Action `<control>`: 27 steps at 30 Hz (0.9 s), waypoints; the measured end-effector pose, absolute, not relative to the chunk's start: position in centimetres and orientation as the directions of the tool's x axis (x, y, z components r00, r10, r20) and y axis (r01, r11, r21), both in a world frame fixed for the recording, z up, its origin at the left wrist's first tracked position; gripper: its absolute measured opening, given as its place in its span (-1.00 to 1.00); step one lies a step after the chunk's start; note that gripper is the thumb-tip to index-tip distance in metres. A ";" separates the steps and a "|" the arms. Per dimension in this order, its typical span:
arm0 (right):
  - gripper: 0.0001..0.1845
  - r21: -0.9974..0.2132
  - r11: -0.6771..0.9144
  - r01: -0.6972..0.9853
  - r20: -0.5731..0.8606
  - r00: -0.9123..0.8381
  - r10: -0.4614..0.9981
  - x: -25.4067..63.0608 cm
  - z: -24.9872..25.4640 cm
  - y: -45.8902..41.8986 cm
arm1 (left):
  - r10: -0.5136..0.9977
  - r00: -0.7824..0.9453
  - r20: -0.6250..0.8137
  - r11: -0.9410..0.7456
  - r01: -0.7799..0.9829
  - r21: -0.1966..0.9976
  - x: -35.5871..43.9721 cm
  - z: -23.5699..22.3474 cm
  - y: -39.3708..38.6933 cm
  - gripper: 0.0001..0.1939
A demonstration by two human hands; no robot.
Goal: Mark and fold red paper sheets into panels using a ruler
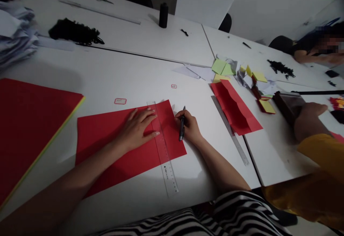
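A red paper sheet (107, 146) lies on the white table before me. Across its right part runs a clear plastic ruler (164, 153), its lower end reaching past the sheet's near edge. My left hand (138, 126) rests with fingers spread on the sheet, fingertips on the ruler. Beside the sheet's right edge, my right hand (191, 126) is closed around a dark pen (182, 126). The pen's pointed end faces away from me, so it is not on the paper.
A red paper stack (34, 121) lies left. To the right are a folded red sheet (233, 109), a metal ruler (239, 150) and paper scraps (223, 67). A co-worker's hand (309, 119) touches a dark box-like object (288, 105). Black cords (72, 32) and a black cylinder (163, 15) stand farther back.
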State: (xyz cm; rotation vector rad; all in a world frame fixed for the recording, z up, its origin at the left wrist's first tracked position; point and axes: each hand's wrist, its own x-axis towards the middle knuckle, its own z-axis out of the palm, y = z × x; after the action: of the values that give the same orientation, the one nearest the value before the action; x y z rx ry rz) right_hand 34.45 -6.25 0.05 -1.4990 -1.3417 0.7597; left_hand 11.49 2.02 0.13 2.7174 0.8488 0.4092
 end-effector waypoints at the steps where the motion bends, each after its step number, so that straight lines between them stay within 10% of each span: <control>1: -0.89 -0.933 0.055 0.355 0.135 0.203 0.970 34.4 0.0 -6.3 | 0.588 0.788 0.181 -0.791 0.514 0.331 11.4 0.1 2.0 -0.45; 11: -0.75 -0.995 0.059 0.082 0.061 0.024 0.998 33.6 -0.3 -6.6 | 0.593 0.780 0.202 -0.781 0.496 0.379 11.0 0.0 1.9 -0.45; 19: -0.84 -0.791 0.271 0.548 0.304 -0.032 0.952 33.7 -0.1 -6.6 | 0.596 0.776 0.206 -0.779 0.497 0.382 11.1 -0.2 1.9 -0.45; 27: -0.77 -0.812 0.282 0.511 0.249 -0.133 0.959 31.5 0.6 -7.7 | 0.606 0.769 0.203 -0.776 0.516 0.362 11.2 -0.4 1.8 -0.49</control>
State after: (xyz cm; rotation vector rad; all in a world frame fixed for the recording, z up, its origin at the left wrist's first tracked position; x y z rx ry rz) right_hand 31.50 -7.65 0.56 -1.3380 -1.7672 0.7214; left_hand 11.18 1.82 -0.38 2.6785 0.8701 0.4501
